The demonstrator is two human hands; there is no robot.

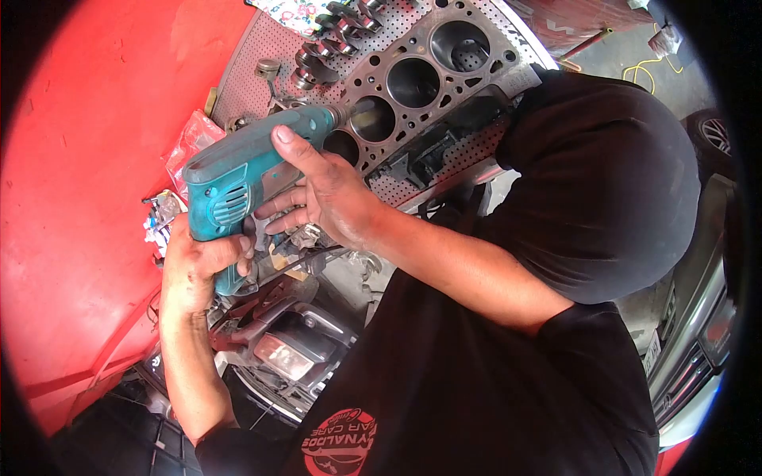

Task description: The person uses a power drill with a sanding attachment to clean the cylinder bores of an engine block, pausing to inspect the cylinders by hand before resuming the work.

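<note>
My left hand [194, 258] is wrapped round the handle of a teal power drill [262, 151]. The drill points up and to the right, and its chuck end overlaps the edge of a metal engine block [401, 115] with large round bores. Lower right of the drill body is my right hand [337, 190], its thumb extended over the casing and its fingers apart at the underside. Whether those fingers press on the drill is unclear. The drill's tip is hard to make out against the block.
A crankshaft [321, 59], a piston [268, 70] and floral cloth [294, 12] lie on a perforated bench top [250, 47]. A red surface [87, 182] fills the left. Black rounded fabric [611, 182] covers the right. Vehicle parts [298, 349] show below, a car [698, 349] at far right.
</note>
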